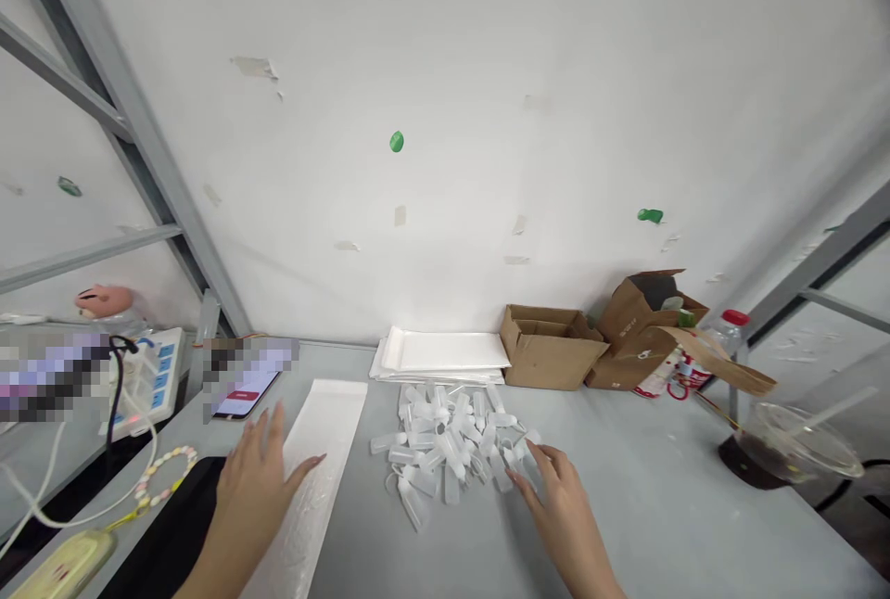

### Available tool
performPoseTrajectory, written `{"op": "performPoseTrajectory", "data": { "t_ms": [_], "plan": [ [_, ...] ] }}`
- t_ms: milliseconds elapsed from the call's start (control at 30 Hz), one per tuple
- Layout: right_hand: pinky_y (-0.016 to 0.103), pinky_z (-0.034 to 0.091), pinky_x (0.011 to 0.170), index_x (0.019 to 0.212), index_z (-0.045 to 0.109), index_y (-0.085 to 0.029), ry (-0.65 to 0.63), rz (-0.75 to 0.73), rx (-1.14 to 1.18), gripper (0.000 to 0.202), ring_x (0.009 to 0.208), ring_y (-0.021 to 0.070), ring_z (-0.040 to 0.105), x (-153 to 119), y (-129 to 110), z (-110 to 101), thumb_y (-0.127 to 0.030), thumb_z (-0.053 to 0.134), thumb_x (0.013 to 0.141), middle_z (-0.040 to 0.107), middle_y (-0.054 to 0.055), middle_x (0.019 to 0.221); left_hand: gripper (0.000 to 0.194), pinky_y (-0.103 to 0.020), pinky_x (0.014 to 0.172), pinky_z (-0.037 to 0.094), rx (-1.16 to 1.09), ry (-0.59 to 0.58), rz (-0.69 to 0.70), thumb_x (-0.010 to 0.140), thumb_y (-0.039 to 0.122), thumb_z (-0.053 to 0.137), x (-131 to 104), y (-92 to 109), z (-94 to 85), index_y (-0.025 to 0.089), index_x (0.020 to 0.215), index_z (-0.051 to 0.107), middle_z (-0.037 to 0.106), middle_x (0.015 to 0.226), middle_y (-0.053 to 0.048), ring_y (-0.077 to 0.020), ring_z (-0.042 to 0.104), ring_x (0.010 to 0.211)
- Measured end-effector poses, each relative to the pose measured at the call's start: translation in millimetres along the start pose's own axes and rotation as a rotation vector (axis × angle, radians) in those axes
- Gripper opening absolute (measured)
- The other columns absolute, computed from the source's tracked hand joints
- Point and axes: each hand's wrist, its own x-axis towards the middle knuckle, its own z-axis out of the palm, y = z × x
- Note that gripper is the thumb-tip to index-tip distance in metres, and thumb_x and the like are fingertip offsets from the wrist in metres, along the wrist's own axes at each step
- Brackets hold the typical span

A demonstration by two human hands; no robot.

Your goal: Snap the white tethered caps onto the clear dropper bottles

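Observation:
My left hand is open, fingers spread, over the left edge of a long white bubble-lined mailer that lies lengthwise on the table. In the middle of the table is a loose pile of small translucent plastic squeeze bottles with white caps. At the pile's right edge is my right hand, thumb and index finger apart, their tips close to or touching the outermost bottles. No bottle is plainly gripped there. Behind the pile lies a stack of white padded mailers.
Open cardboard boxes stand against the wall. A plastic cup of dark drink with a straw is at the right. On the left are a phone, a power strip, a bead bracelet, a yellow case and loose cables.

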Motion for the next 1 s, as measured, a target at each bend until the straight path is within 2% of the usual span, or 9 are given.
{"op": "performPoseTrajectory", "data": {
  "t_ms": [67,167,200,267,433,567,667,800,1000],
  "plan": [
    [0.036,0.051,0.058,0.103,0.059,-0.018,-0.013,0.059,-0.044,0.044,0.072,0.0245,0.06,-7.0,4.5,2.4,-0.053,0.041,0.084,0.058,0.01,0.087,0.094,-0.058,0.099,0.023,0.049,0.005,0.139,0.067,0.073,0.037,-16.1,14.8,17.6,0.006,0.132,0.036,0.036,0.137,-0.026,-0.0421,0.025,0.129],
    [0.03,0.048,0.048,0.099,0.059,-0.02,-0.077,0.114,-0.011,0.033,0.058,0.0195,0.059,-12.2,2.7,4.8,-0.044,0.042,0.085,0.057,0.006,0.081,0.108,-0.054,0.103,0.021,0.031,-0.183,0.428,0.05,0.076,0.055,-41.8,47.1,41.7,0.018,0.137,0.03,0.031,0.142,-0.019,-0.0382,0.023,0.131],
    [0.03,0.048,0.048,0.096,0.059,-0.021,-0.099,0.111,0.014,0.027,0.057,0.0186,0.059,-11.6,1.5,6.1,-0.039,0.042,0.085,0.057,0.005,0.081,0.114,-0.055,0.103,0.019,0.037,-0.206,0.463,0.044,0.076,0.059,-47.2,57.4,48.9,0.017,0.137,0.029,0.029,0.143,-0.02,-0.0391,0.022,0.131],
    [0.03,0.049,0.052,0.091,0.06,-0.023,-0.128,0.072,0.062,0.02,0.059,0.0185,0.059,-6.7,0.4,9.3,-0.03,0.042,0.085,0.057,0.005,0.081,0.11,-0.059,0.102,0.015,0.06,-0.201,0.449,0.049,0.074,0.059,-49.7,73.4,62.1,0.015,0.137,0.029,0.03,0.141,-0.023,-0.0396,0.022,0.131],
    [0.033,0.052,0.066,0.093,0.059,-0.021,-0.184,-0.008,0.14,0.02,0.073,0.0211,0.061,20.8,1.8,18.6,-0.021,0.042,0.083,0.059,0.007,0.086,0.1,-0.056,0.102,0.02,0.014,-0.178,0.418,0.064,0.072,0.048,-17.6,87.1,83.7,0.009,0.138,0.023,0.03,0.14,-0.027,-0.0382,0.023,0.131],
    [0.034,0.052,0.07,0.095,0.059,-0.021,-0.21,-0.064,0.137,0.019,0.078,0.0207,0.06,43.9,-0.6,22.8,-0.02,0.043,0.084,0.06,0.007,0.088,0.099,-0.051,0.101,0.025,-0.035,-0.208,0.451,0.07,0.071,0.041,5.9,89.3,78.9,0.007,0.14,0.015,0.028,0.141,-0.027,-0.0353,0.022,0.132],
    [0.033,0.051,0.069,0.098,0.058,-0.021,-0.21,-0.089,0.116,0.02,0.078,0.0199,0.06,52.9,-1.6,20.3,-0.02,0.042,0.086,0.059,0.006,0.087,0.095,-0.056,0.102,0.02,0.012,-0.171,0.378,0.072,0.072,0.035,5.0,83.0,61.2,0.01,0.141,0.014,0.027,0.142,-0.024,-0.0349,0.02,0.133],
    [0.031,0.052,0.066,0.099,0.056,-0.021,-0.226,-0.069,0.112,0.02,0.075,0.0187,0.06,49.4,3.7,10.5,-0.023,0.041,0.087,0.059,0.006,0.088,0.094,-0.065,0.095,0.021,0.163,-0.153,0.101,0.071,0.072,0.03,-17.2,50.8,43.0,0.007,0.139,0.021,0.025,0.142,-0.026,-0.0401,0.018,0.132],
    [0.033,0.052,0.072,0.104,0.056,-0.022,-0.289,-0.114,0.203,0.021,0.082,0.0195,0.06,30.7,7.7,0.2,-0.024,0.045,0.086,0.06,0.006,0.094,0.083,-0.059,0.097,0.026,0.203,-0.254,-0.006,0.075,0.057,0.034,-44.2,-6.1,54.9,0.004,0.138,0.024,0.029,0.142,-0.023,-0.0388,0.024,0.13]
  ]
}}
